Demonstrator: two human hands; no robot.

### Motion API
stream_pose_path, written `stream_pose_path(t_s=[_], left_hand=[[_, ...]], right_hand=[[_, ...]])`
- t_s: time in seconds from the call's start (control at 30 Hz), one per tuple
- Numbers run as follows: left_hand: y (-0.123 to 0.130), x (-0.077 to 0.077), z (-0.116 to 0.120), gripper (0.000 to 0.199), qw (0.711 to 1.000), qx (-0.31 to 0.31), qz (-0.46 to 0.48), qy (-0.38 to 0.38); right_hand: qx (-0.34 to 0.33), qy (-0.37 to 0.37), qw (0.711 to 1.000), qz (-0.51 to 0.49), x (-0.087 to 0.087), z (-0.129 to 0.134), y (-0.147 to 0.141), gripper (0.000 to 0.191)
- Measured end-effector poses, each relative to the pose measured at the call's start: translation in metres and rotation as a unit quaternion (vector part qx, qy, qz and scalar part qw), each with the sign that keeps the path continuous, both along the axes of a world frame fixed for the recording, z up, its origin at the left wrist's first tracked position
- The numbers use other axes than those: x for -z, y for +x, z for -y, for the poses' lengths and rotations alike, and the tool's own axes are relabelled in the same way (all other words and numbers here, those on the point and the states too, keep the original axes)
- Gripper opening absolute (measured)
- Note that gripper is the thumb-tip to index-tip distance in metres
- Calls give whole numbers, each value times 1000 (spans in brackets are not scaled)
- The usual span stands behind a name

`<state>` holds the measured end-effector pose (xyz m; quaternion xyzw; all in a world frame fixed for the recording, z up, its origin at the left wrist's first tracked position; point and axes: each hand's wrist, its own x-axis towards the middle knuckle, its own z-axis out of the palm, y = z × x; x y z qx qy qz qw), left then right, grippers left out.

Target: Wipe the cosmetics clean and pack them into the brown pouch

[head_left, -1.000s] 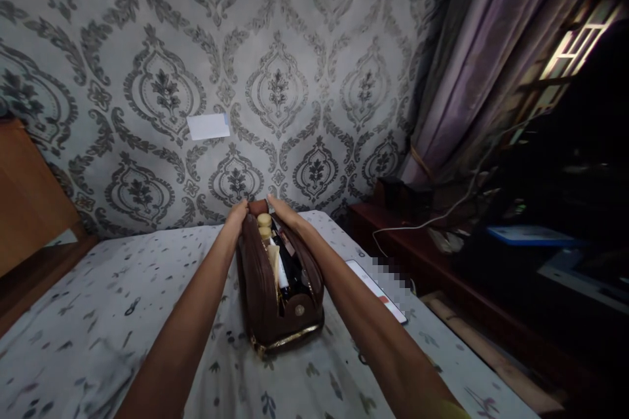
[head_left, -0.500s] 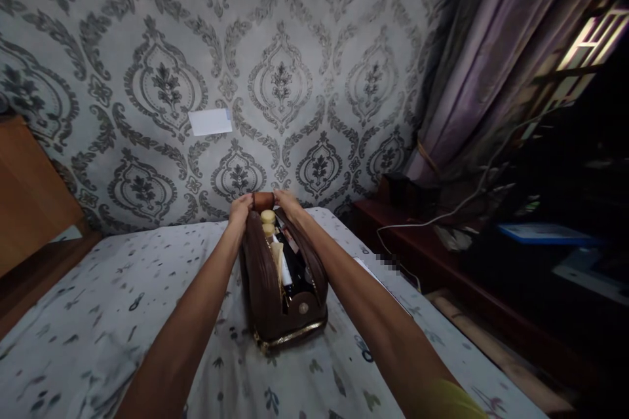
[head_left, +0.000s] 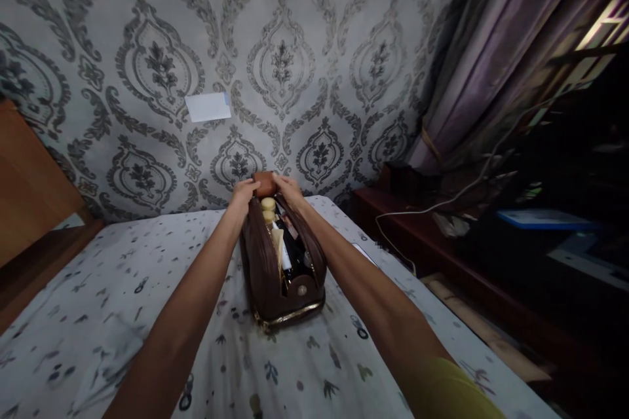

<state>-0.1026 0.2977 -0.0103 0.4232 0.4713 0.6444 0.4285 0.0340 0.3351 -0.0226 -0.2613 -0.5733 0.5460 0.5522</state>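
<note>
A dark brown toiletry bag (head_left: 265,275) lies lengthwise on the bed, its top gaping between unzipped edges. Inside are yellowish round lids (head_left: 268,204), a white tube (head_left: 285,258) and dark items that I cannot make out. At the bag's far end, my left hand (head_left: 244,191) pinches the left side of a tan-brown leather piece (head_left: 265,184). My right hand (head_left: 289,190) grips its right side. Whether this piece is joined to the bag cannot be seen. A gold zipper (head_left: 295,316) runs around the near end, below a tab with a round snap (head_left: 302,290).
The patterned bedsheet (head_left: 162,262) reaches to the wallpapered wall (head_left: 280,131). A flat object with a pale face (head_left: 364,252) lies right of my right forearm. Left stands a wooden headboard (head_left: 34,190); a white cable (head_left: 442,208) crosses the dark red ledge (head_left: 373,203) at right.
The tan-brown piece has turned, showing a broader, squarer face, with both hands still on it. The view has tipped down slightly; the bag appears in about the same place on the bed.
</note>
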Motion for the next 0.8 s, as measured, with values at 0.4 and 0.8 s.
stream_pose_path(t_s=[0.4,0.8], left_hand=[[7,-10,32,42,993,-4,5,116],[21,-24,61,31,984,10,-33,174]], right_hand=[[12,-1,999,-30,-19,24,9,23],[-25,51,998,-36,-39,54,13,24]])
